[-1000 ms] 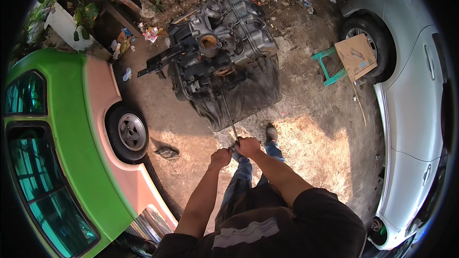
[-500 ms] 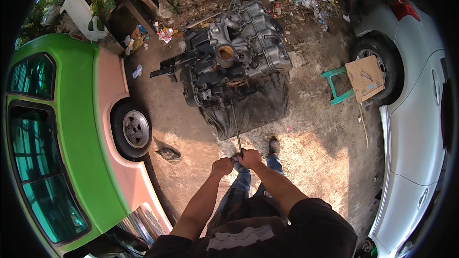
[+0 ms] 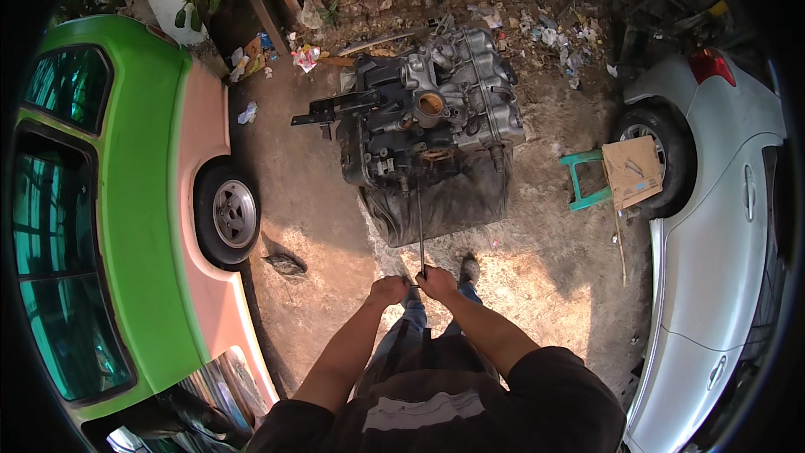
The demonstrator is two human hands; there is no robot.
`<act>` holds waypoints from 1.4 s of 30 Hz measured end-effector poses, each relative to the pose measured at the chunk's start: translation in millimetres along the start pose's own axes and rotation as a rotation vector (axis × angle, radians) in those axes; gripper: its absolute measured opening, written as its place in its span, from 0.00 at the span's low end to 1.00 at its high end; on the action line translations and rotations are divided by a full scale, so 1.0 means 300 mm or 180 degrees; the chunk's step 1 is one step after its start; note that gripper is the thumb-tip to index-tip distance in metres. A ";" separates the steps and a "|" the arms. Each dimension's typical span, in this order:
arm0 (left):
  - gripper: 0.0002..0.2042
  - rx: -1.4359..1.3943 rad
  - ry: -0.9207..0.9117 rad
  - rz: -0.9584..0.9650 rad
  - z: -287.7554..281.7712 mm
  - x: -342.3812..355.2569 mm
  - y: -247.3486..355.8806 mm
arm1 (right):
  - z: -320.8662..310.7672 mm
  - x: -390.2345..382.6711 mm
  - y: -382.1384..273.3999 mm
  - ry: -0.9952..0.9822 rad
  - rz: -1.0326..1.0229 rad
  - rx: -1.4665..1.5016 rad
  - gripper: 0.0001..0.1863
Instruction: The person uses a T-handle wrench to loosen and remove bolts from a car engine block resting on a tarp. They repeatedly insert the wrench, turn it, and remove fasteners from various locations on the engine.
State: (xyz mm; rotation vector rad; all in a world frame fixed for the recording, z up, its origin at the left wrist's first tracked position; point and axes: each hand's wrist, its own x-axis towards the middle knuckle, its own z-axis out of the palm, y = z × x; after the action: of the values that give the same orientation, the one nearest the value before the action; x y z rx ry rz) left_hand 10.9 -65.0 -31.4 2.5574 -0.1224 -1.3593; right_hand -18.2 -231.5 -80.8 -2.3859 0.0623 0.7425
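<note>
My left hand point(image 3: 389, 290) and my right hand point(image 3: 437, 283) are side by side in front of me, both closed. They grip the near end of a long, thin T-handle wrench point(image 3: 422, 222), whose short crossbar shows between my fists. Its shaft runs straight away from me to the near side of a car engine point(image 3: 490, 105); the far tip is lost among dark parts there. The engine is grimy grey metal and black, with a round, rust-brown opening on top. It rests on something draped in a dark, wrinkled cover point(image 3: 453, 214).
A green and peach vehicle point(image 3: 151, 201) stands left, a silver car point(image 3: 713, 252) right. Beside the silver car's wheel, a green stool point(image 3: 579, 181) bears a cardboard sheet point(image 3: 633, 176) with small tools. A dark rag-like thing point(image 3: 285, 263) lies left; litter point(image 3: 566, 42) lies beyond the engine.
The whole view has shifted, so the engine appears lower and slightly to the right. Both hands keep their grip on the T-handle wrench, whose shaft now looks more upright in the picture.
</note>
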 end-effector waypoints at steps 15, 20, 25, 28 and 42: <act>0.26 -0.0281 0.0171 0.0306 0.061 -0.150 -0.108 | -0.015 -0.144 -0.153 -0.0089 0.0059 -0.0256 0.20; 0.27 -0.0232 0.0329 0.0223 0.048 -0.199 -0.137 | -0.012 -0.165 -0.216 0.0025 0.0066 -0.0309 0.20; 0.28 -0.0304 0.0329 0.0248 0.056 -0.240 -0.173 | -0.004 -0.204 -0.253 0.0020 -0.0058 -0.0265 0.20; 0.28 -0.0256 0.0443 0.0228 0.039 -0.264 -0.191 | -0.005 -0.210 -0.298 0.0059 -0.0003 -0.0180 0.20; 0.28 -0.0189 0.0712 0.0417 0.004 -0.315 -0.142 | -0.054 -0.266 -0.309 0.0303 0.0134 -0.0199 0.20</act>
State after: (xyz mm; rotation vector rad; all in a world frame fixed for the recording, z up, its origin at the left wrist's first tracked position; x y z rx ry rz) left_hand -44.9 -6.3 33.3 2.5801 -0.2017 -1.0082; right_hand -56.7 -177.6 23.4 -2.4855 0.1310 0.6585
